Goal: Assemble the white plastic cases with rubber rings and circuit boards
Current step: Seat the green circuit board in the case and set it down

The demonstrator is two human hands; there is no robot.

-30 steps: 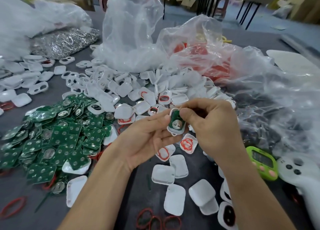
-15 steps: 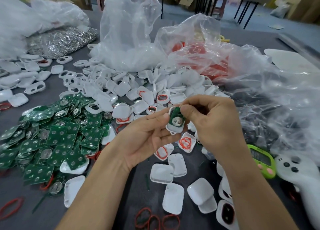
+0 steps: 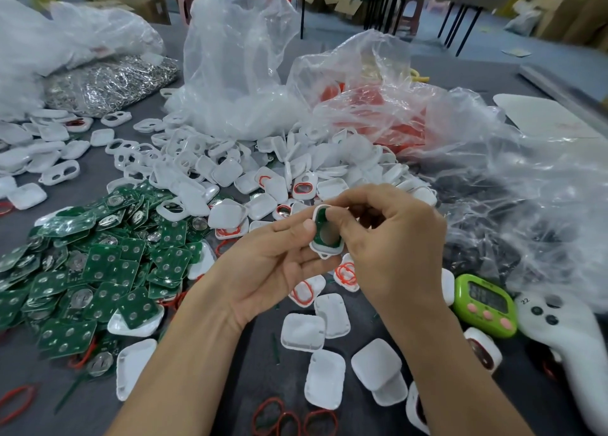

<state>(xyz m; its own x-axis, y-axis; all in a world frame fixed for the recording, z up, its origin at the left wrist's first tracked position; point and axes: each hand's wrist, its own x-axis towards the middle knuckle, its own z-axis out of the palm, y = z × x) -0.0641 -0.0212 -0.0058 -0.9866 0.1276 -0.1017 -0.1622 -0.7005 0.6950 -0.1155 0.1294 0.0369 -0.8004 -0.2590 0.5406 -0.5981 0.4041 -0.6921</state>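
A white plastic case (image 3: 326,245) with a green circuit board (image 3: 321,227) seated in it is held above the table's middle. My left hand (image 3: 276,264) cradles the case from below, thumb on its left rim. My right hand (image 3: 391,241) pinches its upper right edge, thumb pressed on the board. A heap of green circuit boards (image 3: 98,271) lies at the left. Loose white cases (image 3: 263,179) are piled behind my hands, and several case halves (image 3: 325,333) lie in front. Red rubber rings (image 3: 289,419) sit near the front edge.
Clear plastic bags (image 3: 237,67) rise at the back, one with red rings (image 3: 371,106) inside. A bag of metal clips (image 3: 108,80) lies far left. A green timer (image 3: 483,304) and a white controller (image 3: 566,343) rest at the right.
The case has turned slightly in my hands and my right thumb now covers more of the board. Both hands stayed in place above the table.
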